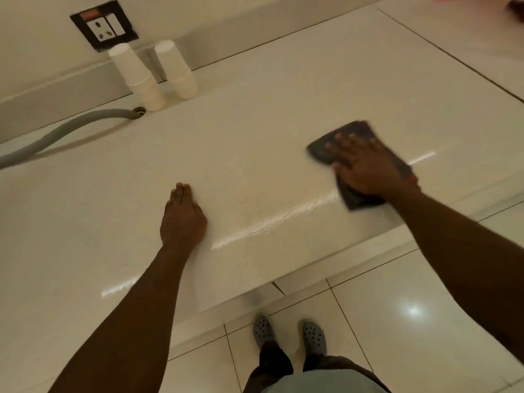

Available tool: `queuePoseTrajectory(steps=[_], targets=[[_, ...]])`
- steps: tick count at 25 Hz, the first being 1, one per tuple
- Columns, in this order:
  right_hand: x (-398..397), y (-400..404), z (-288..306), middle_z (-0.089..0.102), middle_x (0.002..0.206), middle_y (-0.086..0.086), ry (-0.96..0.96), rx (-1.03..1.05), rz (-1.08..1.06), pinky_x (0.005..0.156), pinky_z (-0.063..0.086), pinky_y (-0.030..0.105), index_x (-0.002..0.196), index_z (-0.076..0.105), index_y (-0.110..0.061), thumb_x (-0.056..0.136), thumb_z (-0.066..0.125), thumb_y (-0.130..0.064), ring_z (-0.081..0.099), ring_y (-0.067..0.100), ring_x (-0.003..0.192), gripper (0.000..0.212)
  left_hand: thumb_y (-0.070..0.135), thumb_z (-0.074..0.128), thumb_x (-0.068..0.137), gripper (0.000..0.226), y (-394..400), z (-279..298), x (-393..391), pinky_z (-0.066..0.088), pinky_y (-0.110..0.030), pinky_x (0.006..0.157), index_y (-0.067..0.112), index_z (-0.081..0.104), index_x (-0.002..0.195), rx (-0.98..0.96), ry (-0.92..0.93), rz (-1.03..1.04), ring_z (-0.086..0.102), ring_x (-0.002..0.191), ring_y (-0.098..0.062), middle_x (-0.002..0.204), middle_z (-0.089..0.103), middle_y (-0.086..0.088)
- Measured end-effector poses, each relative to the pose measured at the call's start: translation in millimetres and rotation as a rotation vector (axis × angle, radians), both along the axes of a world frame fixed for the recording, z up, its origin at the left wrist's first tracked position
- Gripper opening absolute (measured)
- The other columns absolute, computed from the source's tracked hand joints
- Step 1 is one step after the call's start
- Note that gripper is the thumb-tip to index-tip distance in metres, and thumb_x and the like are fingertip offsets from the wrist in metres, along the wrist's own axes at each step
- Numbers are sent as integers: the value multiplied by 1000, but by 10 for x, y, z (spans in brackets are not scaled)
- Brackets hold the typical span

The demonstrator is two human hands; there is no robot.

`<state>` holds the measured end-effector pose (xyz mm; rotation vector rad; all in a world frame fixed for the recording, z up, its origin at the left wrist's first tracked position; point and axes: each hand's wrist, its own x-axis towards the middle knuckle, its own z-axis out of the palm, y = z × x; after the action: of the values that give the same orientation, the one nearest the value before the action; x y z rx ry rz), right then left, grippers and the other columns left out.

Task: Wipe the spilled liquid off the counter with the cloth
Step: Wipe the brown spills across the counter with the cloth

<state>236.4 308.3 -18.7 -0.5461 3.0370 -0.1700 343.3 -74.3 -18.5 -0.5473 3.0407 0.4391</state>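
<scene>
A dark grey cloth (355,131) lies flat on the pale cream counter (241,143) at the right. My right hand (365,165) presses down on the cloth with fingers spread; the cloth's edges are blurred. My left hand (183,217) rests flat on the counter near its front edge, fingers together, holding nothing. A thin shiny wet streak (272,222) runs across the counter between the two hands.
Two stacks of upturned white paper cups (139,78) (177,70) stand at the back by the wall. A grey corrugated hose (56,134) enters a hole in the counter. A black wall socket (103,24) sits above. Tiled floor and my feet lie below the counter's edge.
</scene>
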Motion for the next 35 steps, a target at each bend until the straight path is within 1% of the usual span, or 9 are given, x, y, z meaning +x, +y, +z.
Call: queuePoseTrajectory(steps=[2,4,10,13,15,19,22,26,35], targets=[[-396,136,10,9,164,-1,-53,-41,-235,118,2,55,152,12,-36,96,19,-52,7,26,149,58,19,23,101,53,7,4,-8,13,-36,121,11,13,152,-11,-30,13,8,150,-19,162,9,-3],[-561,-93,27,5,164,0,-92,-60,-265,118,-1,56,152,13,-34,98,20,-51,3,27,150,57,20,22,101,53,4,-6,-26,13,-38,121,13,12,153,-16,-56,16,7,150,-19,163,8,-1],[381,-1101,38,9,164,-1,-90,-36,123,118,-1,53,152,15,-33,97,22,-49,5,24,150,58,21,22,100,53,-36,-63,-35,15,-40,120,15,13,152,-33,-54,11,9,150,-19,162,9,-1],[1099,-918,13,2,163,-5,-127,-13,409,119,-5,48,152,9,-35,98,17,-51,-2,19,150,56,20,24,100,52,-16,-64,-19,16,-39,120,15,17,152,-32,-26,25,11,149,-18,162,12,0],[1173,-481,-2,-2,162,-9,-116,-30,437,119,-7,44,152,6,-38,98,13,-52,-5,15,149,56,19,25,100,52,-4,-56,-4,16,-38,120,14,19,152,-37,-18,23,12,149,-18,162,14,0],[643,471,-40,0,163,-7,-55,16,115,120,-2,46,150,-1,-40,92,5,-54,-1,17,150,60,19,26,100,52,12,-54,26,18,-39,120,13,21,151,-20,1,29,13,149,-18,161,16,-1],[346,914,-6,7,164,-4,-65,-31,-207,119,2,52,151,8,-40,91,11,-55,5,21,150,61,20,27,101,52,-19,-13,54,15,-36,121,12,20,151,-5,5,-18,13,149,-17,161,17,-2],[417,487,6,5,164,1,-85,-78,-508,117,-1,59,153,11,-34,97,20,-52,3,28,149,59,26,29,102,52,-239,58,269,13,-34,120,11,20,151,-8,19,-25,15,148,-18,160,19,-4],[1052,-1472,-44,5,164,4,-45,-64,-357,116,-3,60,153,8,-32,96,20,-57,1,32,149,64,33,33,101,53,-1527,75,1004,13,-32,120,15,26,150,-5,28,35,16,148,-14,160,20,1]])
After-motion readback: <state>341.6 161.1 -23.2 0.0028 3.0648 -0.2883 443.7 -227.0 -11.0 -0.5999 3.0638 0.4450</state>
